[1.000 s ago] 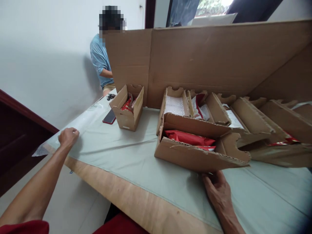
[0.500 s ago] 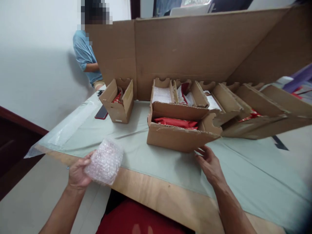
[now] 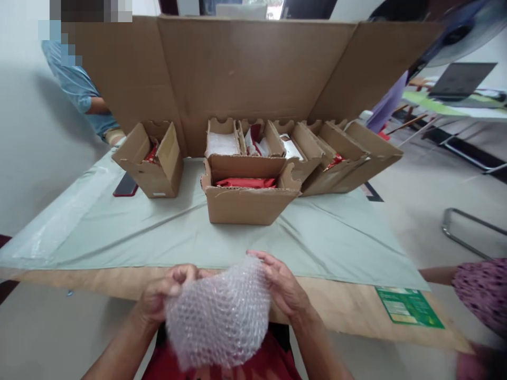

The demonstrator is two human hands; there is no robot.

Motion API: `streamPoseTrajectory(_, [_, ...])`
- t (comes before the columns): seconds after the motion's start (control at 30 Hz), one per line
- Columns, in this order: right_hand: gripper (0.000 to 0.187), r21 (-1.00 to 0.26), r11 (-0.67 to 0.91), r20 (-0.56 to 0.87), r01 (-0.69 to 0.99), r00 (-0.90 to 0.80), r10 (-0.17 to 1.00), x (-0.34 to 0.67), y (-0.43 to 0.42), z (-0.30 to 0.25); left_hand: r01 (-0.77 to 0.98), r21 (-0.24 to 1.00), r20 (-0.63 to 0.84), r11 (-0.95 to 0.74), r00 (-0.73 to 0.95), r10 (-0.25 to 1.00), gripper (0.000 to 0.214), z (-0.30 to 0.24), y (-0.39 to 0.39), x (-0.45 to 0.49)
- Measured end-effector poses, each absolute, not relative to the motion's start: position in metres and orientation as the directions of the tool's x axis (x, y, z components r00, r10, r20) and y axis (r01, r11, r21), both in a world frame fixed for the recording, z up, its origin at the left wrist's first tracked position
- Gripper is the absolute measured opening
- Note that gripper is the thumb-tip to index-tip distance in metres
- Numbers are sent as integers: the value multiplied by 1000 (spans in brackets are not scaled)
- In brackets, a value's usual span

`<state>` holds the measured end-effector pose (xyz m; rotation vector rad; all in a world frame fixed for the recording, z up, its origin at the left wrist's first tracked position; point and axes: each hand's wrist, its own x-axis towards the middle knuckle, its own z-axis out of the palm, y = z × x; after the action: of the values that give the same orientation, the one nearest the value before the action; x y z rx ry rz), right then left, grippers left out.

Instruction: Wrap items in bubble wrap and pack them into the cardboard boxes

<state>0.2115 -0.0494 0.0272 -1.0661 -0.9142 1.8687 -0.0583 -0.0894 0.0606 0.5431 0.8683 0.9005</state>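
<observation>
A clear bubble wrap pouch is held up between both hands at the near edge of the table, in front of my body. My left hand grips its upper left edge with the fingers curled. On the other side, my right hand has its upper right corner between thumb and fingers. Whether anything is inside the pouch cannot be made out. Beyond the hands stands an open cardboard box with red packets in it.
Several cardboard bins stand behind, before a tall cardboard screen. At left are another bin, a phone and a bubble wrap sheet. A green card lies right. One person is behind the screen, another at right.
The bubble wrap has come from the left to in front of my body and looks more spread out. My right hand has left the cardboard box and taken hold of it. The view has turned right.
</observation>
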Motion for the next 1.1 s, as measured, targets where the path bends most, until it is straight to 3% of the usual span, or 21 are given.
streamPoseTrajectory(0.13, [50, -910, -324, -305, -260, -111, 946, 225, -45, 29, -277, 823, -515, 496, 3, 857, 40, 54, -73, -68])
streamPoseTrajectory(0.23, [46, -971, -181, -192, -154, 57, 980, 233, -44, 21, -253, 853, -495, 456, -119, 861, 48, 41, -61, -65])
streamPoseTrajectory(0.37, [38, -978, -25, 19, 208, 207, 978, 244, -45, 4, -133, 923, -384, 361, -242, 891, 69, 23, -53, -57])
streamPoseTrajectory(0.47, [35, -858, 83, 230, 507, 235, 944, 259, -49, -6, 156, 956, -189, 246, -312, 931, 69, 12, -58, -62])
streamPoseTrajectory(0.6, [22, -731, 183, 361, 657, 145, 921, 281, -57, -10, 510, 847, 6, 147, -286, 958, 48, 5, -73, -71])
streamPoseTrajectory(0.73, [18, -624, 377, 418, 685, -116, 901, 283, -62, -7, 717, 696, 185, -43, -122, 975, 27, 9, -83, -66])
streamPoseTrajectory(0.9, [21, -440, 552, 326, 708, -448, 833, 267, -60, -8, 795, 525, 308, -304, 155, 939, 21, 7, -81, -58])
streamPoseTrajectory(1.0, [17, -385, 563, 320, 732, -466, 825, 264, -54, -12, 798, 496, 284, -342, 223, 933, 20, 0, -78, -59])
streamPoseTrajectory(1.1, [17, -397, 564, 325, 724, -464, 824, 266, -47, -8, 767, 548, 293, -334, 198, 935, 19, -1, -74, -61])
